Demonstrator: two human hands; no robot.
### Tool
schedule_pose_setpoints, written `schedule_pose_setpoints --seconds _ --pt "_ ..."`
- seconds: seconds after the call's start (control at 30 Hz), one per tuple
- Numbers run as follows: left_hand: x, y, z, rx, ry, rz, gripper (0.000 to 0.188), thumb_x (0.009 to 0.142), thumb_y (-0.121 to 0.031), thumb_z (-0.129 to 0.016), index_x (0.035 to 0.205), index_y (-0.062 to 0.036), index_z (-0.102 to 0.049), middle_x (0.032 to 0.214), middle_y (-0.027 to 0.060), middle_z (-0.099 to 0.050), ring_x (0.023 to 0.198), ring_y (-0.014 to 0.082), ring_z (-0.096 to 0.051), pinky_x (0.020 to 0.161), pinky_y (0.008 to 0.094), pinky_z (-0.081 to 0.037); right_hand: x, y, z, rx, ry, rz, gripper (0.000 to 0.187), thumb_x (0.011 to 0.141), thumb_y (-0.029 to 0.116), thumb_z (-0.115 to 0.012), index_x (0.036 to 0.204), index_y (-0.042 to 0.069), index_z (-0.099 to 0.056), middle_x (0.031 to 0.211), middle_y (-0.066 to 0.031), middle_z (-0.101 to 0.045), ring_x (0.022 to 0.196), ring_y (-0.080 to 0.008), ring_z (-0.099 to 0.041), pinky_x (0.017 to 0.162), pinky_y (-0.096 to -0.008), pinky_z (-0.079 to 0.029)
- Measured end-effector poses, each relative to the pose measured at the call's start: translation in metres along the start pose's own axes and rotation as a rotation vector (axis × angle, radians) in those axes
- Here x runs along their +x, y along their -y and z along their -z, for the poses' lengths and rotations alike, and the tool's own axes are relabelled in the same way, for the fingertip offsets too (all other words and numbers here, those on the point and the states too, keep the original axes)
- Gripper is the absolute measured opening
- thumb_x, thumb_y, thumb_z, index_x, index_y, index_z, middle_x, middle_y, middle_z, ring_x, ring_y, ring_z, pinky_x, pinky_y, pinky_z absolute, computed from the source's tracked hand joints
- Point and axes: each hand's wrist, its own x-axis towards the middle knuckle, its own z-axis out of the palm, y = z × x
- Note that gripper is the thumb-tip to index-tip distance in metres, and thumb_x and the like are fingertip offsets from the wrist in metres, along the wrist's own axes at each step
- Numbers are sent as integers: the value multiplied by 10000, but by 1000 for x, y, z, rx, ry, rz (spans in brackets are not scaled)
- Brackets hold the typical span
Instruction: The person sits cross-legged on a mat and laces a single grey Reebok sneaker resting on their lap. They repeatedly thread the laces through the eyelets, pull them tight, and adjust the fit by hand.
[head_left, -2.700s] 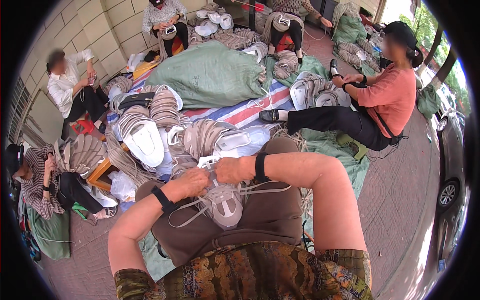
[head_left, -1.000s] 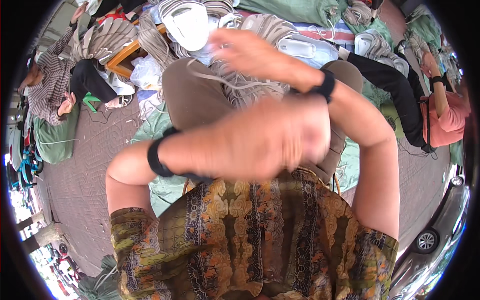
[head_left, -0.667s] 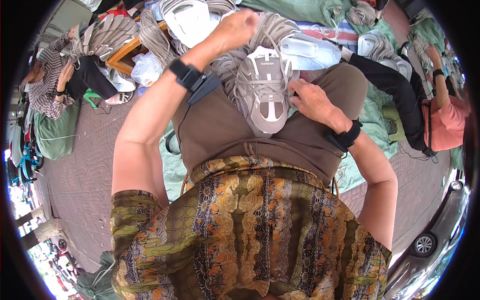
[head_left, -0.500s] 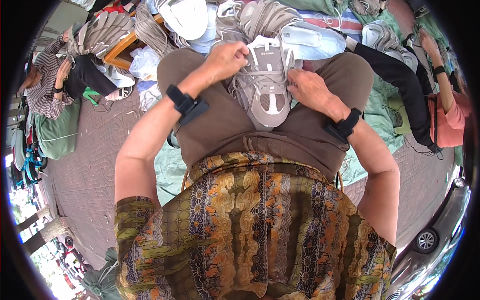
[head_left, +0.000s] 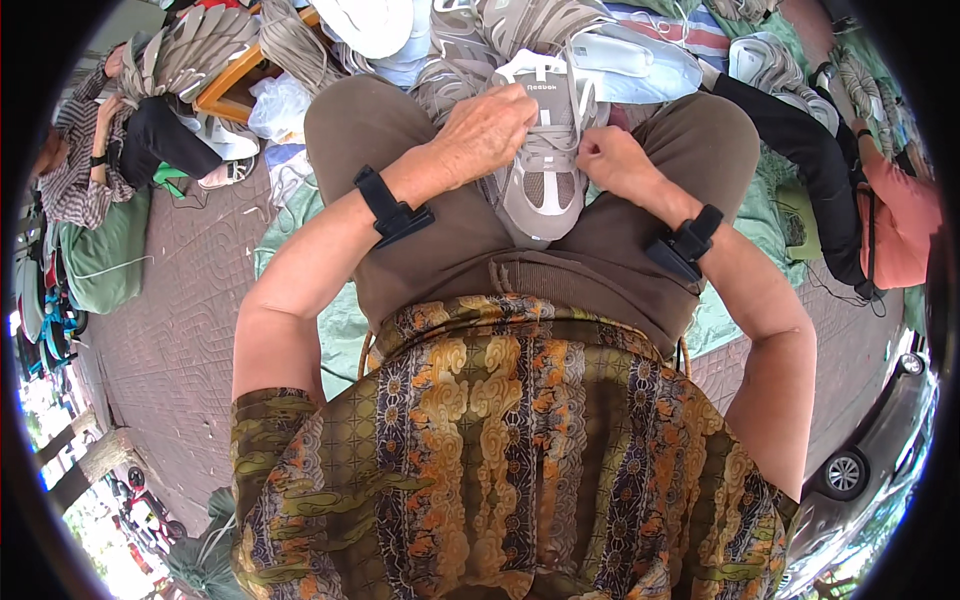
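Observation:
A grey-beige sneaker [head_left: 541,195] rests between my thighs, toe toward me, white-edged tongue at the far end. Pale shoelaces [head_left: 548,140] cross its front; its sole does not show. My left hand [head_left: 487,128] is closed, fingertips pinching the shoelace at the left row of eyelets. On the opposite side my right hand [head_left: 617,160] is closed in a pinch close to the shoe's right edge. Whatever lies between those fingers is too small to make out. Both wrists carry black straps with small devices.
Stacked sneaker uppers [head_left: 540,25] and pale blue-white shoe pieces [head_left: 640,70] lie beyond my knees. A wooden frame [head_left: 232,92] and a plastic bag [head_left: 280,108] stand left. People sit at left and right, near a green sack [head_left: 105,255]. A car [head_left: 860,450] is at lower right.
My left hand has come down and right, from above the sneaker's left side onto its eyelets. My right hand has moved slightly up, its fingers now more tightly curled.

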Motion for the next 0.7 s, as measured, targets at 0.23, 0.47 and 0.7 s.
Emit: schedule_pose_setpoints --seconds 0.23,0.47,0.7 --pt "18 2 1 7 126 113 103 877 -72 -539 967 -22 -553 737 197 -628 772 394 -636 678 484 -493 -7 -15 17 503 202 -196 138 858 167 -655 883 52 -584 735 -53 -628 443 -66 -445 363 -217 -329" --pt "13 15 19 149 91 -55 126 844 -4 -525 962 -27 -563 789 194 -640 831 399 -637 708 483 -499 -17 -17 -8 -316 -185 222 141 810 101 -669 909 30 -597 818 -134 -605 769 -312 -628 703 -386 -498" --pt "-39 69 84 27 135 294 36 899 -51 -535 931 -39 -544 702 147 -545 657 309 -534 634 388 -443 -16 -10 -11 -210 -317 327 148 816 69 -658 938 28 -584 884 -134 -593 793 -306 -625 717 -380 -501"
